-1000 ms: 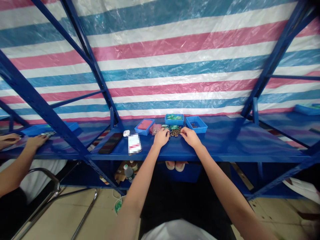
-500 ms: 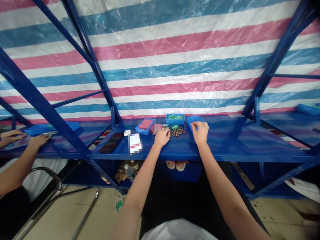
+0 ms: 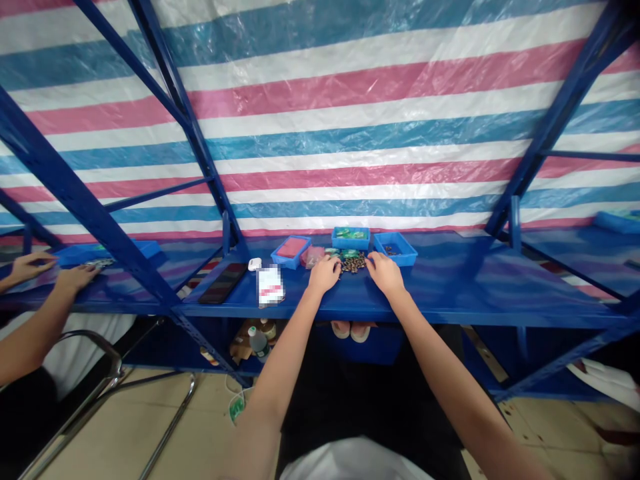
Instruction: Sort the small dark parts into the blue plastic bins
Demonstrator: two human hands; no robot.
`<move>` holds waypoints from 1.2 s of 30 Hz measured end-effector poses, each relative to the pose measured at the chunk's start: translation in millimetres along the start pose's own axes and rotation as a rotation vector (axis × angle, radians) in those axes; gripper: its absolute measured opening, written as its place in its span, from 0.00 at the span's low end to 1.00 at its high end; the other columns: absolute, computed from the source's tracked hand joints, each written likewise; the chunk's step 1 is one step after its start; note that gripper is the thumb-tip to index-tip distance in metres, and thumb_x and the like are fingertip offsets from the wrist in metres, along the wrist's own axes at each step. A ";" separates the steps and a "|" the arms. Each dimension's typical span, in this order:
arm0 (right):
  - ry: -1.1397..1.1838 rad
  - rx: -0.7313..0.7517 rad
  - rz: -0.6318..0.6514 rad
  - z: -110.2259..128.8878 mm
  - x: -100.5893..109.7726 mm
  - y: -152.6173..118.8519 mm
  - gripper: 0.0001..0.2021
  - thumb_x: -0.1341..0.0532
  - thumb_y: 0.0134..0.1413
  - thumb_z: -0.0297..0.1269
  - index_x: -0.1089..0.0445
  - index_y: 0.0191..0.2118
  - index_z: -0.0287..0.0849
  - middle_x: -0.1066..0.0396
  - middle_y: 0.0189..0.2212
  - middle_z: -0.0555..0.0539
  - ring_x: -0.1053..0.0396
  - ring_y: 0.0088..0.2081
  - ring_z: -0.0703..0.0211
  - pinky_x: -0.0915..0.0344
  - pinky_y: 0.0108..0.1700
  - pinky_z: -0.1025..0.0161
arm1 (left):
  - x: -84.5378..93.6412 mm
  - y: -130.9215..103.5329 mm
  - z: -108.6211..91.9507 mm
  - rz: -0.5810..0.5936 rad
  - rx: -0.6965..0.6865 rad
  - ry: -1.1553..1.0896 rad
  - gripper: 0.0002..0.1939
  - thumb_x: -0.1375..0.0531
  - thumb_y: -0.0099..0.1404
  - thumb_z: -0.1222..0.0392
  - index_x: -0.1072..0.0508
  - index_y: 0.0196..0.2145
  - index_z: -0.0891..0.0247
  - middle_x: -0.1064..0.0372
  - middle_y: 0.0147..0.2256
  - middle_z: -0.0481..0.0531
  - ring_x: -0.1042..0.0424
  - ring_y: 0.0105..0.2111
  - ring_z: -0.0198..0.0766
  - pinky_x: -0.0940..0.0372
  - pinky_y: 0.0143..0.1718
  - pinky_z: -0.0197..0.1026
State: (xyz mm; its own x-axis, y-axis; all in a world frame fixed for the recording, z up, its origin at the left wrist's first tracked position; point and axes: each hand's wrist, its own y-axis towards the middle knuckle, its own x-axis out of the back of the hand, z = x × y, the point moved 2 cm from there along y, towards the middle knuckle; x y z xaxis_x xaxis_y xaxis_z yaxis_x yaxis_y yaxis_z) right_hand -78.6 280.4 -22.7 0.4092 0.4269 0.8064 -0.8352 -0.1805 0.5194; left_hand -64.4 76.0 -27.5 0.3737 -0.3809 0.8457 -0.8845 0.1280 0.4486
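A loose pile of small brass-coloured pieces (image 3: pixel 354 263) lies on the blue bench (image 3: pixel 460 280) between my hands. My left hand (image 3: pixel 325 273) rests at the pile's left side with its fingers curled together; what they hold, if anything, is hidden. At the right edge of the pile is my right hand (image 3: pixel 385 272), its fingers reaching toward the pieces and slightly apart. Just behind it stands a blue tray (image 3: pixel 407 259) with a few small dark pieces inside. Small green packets (image 3: pixel 349 253) lie behind the pile, in front of another blue tray (image 3: pixel 351 245) of green packets.
To the left are a blue tray (image 3: pixel 286 263) with pink contents, a pinkish plastic bag (image 3: pixel 313 257), a white case (image 3: pixel 255 264), a blurred white packet (image 3: pixel 271 285) and a black phone (image 3: pixel 223 283). Blue uprights frame the bench. Another person's hands (image 3: pixel 75 279) work at far left.
My right hand has moved left and toward me, from the right-hand blue tray to the edge of the pile. The tray's inside now shows. My left hand has stayed put.
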 end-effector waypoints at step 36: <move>0.402 0.211 0.088 -4.1 -9.4 2.4 0.08 0.44 0.55 0.28 0.30 0.39 0.44 0.26 0.34 0.48 0.29 0.34 0.58 0.35 0.42 0.62 | 1.4 0.8 1.0 -0.004 -0.016 -0.009 0.11 0.47 0.70 0.59 0.26 0.44 0.59 0.28 0.43 0.56 0.28 0.45 0.44 0.33 0.48 0.43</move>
State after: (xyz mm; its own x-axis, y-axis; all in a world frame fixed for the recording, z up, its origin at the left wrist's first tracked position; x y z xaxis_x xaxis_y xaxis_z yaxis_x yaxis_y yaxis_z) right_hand -86.0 279.6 -30.2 0.1302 0.7042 0.6979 -0.7503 -0.3902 0.5337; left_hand -64.8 74.7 -26.2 0.3751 -0.3897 0.8411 -0.8782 0.1410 0.4570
